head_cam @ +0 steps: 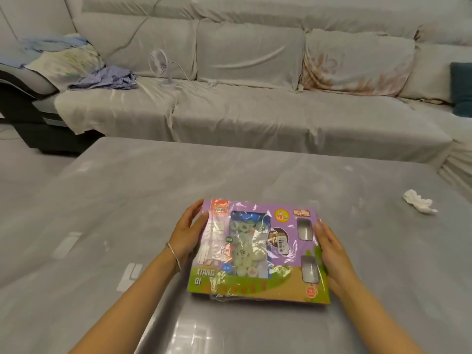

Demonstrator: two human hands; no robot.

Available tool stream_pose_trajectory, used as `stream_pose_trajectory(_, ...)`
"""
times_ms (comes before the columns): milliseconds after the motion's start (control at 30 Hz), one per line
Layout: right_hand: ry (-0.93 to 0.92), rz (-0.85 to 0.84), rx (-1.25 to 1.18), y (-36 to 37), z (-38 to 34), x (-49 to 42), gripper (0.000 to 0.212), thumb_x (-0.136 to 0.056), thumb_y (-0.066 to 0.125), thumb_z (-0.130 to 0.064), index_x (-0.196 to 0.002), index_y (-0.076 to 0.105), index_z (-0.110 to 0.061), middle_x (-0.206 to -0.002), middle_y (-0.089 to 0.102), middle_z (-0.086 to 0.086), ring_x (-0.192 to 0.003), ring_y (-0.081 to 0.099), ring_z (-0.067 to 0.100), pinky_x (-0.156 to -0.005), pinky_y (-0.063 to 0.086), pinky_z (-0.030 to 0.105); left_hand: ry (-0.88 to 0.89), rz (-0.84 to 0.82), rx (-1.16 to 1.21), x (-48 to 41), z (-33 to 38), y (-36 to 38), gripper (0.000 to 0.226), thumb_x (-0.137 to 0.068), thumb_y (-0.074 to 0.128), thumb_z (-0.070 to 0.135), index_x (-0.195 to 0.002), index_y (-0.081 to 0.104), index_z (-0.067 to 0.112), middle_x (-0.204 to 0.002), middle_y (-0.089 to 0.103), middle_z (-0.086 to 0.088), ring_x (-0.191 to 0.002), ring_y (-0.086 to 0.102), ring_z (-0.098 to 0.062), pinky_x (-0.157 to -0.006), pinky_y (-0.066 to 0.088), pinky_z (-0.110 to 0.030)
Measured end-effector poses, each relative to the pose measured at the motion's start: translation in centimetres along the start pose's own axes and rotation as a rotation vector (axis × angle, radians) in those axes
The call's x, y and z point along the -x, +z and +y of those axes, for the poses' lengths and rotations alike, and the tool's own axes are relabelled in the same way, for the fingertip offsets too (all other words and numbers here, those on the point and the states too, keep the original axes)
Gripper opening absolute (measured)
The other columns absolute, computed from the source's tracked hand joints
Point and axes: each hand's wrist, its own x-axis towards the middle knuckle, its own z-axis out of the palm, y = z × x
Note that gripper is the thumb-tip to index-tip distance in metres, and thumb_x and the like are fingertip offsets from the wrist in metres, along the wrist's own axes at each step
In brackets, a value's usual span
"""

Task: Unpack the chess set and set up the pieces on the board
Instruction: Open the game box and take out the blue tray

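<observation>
Nearby, tissue [420,205] R of box [258,251], fan [159,63] behind

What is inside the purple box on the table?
Through the clear window of the purple box, pale round pieces with markings show. Anything else inside is covered by the printed cardboard.

Grey glossy worktop [255,175] with streaky reflections. Shrink-wrapped purple chess set box [258,251] lies flat on it, front-centre, window side up. Crumpled white tissue [419,203] sits well apart to the right, nearer the far edge.
</observation>
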Motion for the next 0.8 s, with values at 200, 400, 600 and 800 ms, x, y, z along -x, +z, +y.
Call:
stream_pose_trajectory(200,0.053,0.128,-0.137,-2.8,-1.7,1.5,0.016,-0.094,0.051,-0.015,-0.103,0.063,-0.010,-0.087,0.073,-0.003,-0.073,0.070,0.008,-0.060,0.056,0.020,-0.096,0.102,0.151,2.3,-1.3,0.3,0.040,-0.089,0.059,0.022,-0.127,0.054,0.012,-0.111,0.066,-0.011,-0.091,0.065,-0.023,-0.079,0.054,-0.035)
stream_pose_trajectory(400,0.008,0.138,-0.170,-6.2,-5.3,2.2,0.018,-0.093,0.053,-0.013,-0.107,0.062,-0.007,-0.084,0.072,0.001,-0.069,0.069,0.007,-0.062,0.056,0.017,-0.133,0.148,-0.008,2.8,-2.1,0.6,0.039,-0.096,0.047,0.022,-0.131,0.046,0.007,-0.111,0.063,-0.020,-0.076,0.060,-0.021,-0.057,0.052,-0.024)
stream_pose_trajectory(600,0.010,0.169,0.134,-6.1,-5.7,2.9,0.052,-0.079,0.067,0.005,-0.123,0.047,-0.013,-0.099,0.065,0.013,-0.067,0.069,0.013,-0.061,0.056,0.020,-0.033,0.114,-0.295,2.7,-0.2,2.7,0.048,-0.099,0.036,0.031,-0.142,0.030,0.010,-0.143,0.040,-0.012,-0.126,0.043,-0.030,-0.098,0.036,-0.035)
stream_pose_trajectory(800,-0.158,0.142,0.159,-7.4,-11.2,3.3,0.045,-0.078,0.066,0.009,-0.118,0.053,-0.007,-0.097,0.069,0.011,-0.065,0.069,0.009,-0.061,0.055,0.016,0.189,-0.053,-0.432,2.1,4.1,8.5,0.059,-0.093,0.045,0.042,-0.143,0.028,0.018,-0.151,0.027,-0.005,-0.139,0.025,-0.025,-0.113,0.021,-0.040)
